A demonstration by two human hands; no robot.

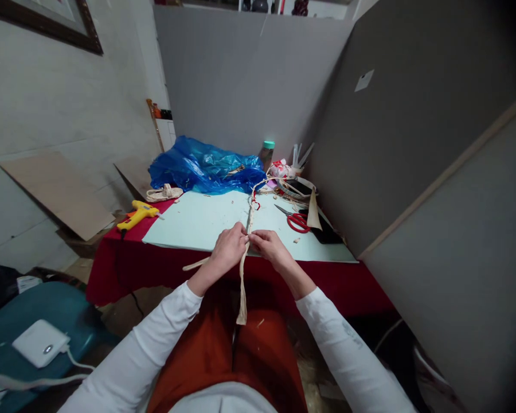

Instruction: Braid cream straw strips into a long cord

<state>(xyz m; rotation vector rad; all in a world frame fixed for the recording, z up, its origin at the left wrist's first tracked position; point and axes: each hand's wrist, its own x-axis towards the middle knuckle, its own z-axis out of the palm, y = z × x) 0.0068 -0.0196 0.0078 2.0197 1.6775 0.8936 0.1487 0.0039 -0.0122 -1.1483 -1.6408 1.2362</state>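
Both hands meet over the table's front edge on a pale plaited cord [251,215] that looks like dried husk or straw. My left hand [231,246] pinches the plait from the left. My right hand [266,245] pinches it from the right, its fingertips close to the left ones. A loose strand [242,287] hangs below the fingers over my lap, and another strand end [195,264] sticks out to the left under my left wrist. Beyond the hands the plait runs away from me, with a red tie [254,201] around it.
Red-handled scissors [297,221] lie right of the plait on the pale sheet [198,221]. A yellow glue gun [138,216] rests on the red cloth at left. A blue plastic bag [198,166] and green-lidded jar [267,154] stand behind. Grey panels [413,126] enclose the back and right.
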